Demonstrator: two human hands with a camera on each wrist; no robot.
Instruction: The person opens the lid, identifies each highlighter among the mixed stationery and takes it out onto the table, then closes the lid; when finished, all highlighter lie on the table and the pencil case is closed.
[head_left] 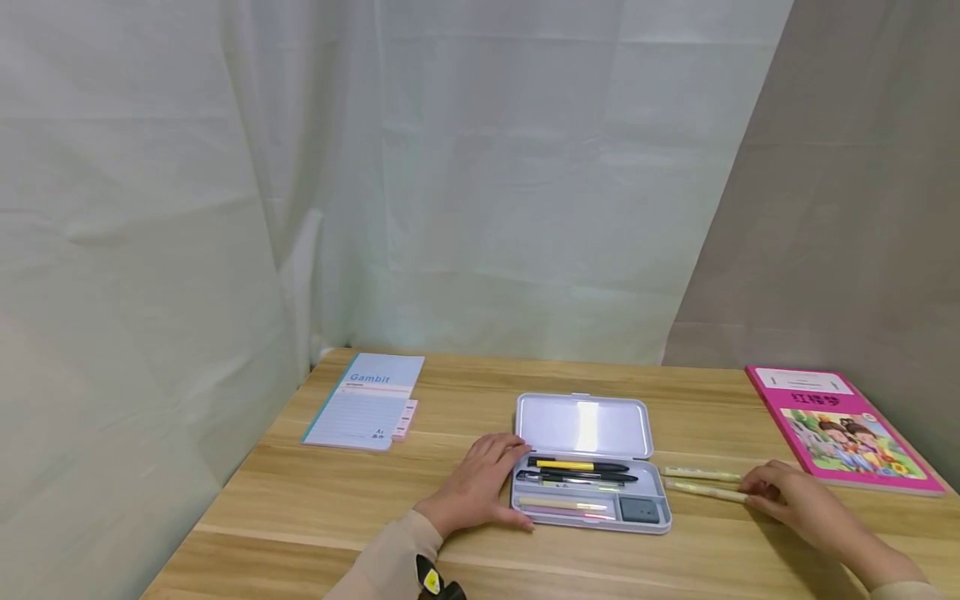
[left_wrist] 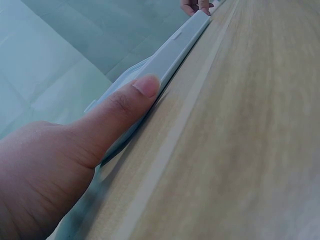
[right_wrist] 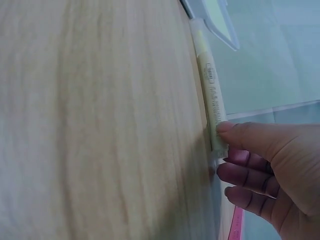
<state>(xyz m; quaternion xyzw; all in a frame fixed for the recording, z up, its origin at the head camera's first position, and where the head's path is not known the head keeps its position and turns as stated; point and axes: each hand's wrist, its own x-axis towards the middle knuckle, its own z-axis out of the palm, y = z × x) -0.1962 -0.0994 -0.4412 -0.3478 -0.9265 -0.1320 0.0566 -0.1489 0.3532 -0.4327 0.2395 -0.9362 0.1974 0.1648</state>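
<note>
An opened white pencil case (head_left: pixel 585 525) lies on the wooden table with its lid tipped back. My left hand (head_left: pixel 483 487) rests against its left end, fingers near the hinge corner. The straight thumb (left_wrist: pixel 122 107) lies along the case's front side. To the right of the case, two pale yellow pens lie side by side. My right hand (head_left: pixel 798 508) pinches the right end of the nearer pen (head_left: pixel 705 490) between thumb and fingers. The farther pen (head_left: pixel 701 474) reaches close to the fingertips; whether they touch it I cannot tell. Printed text shows on the pinched pen (right_wrist: pixel 212 95) in the right wrist view.
Inside the case lie a yellow-and-black pen (head_left: pixel 577 466), several other pens and a dark grey eraser (head_left: pixel 640 510). A light blue notebook (head_left: pixel 367 408) partly covers a pink item (head_left: pixel 405 419) at the left. A pink book (head_left: pixel 847 429) lies at the right. Hanging cloth (head_left: pixel 525 208) borders the table.
</note>
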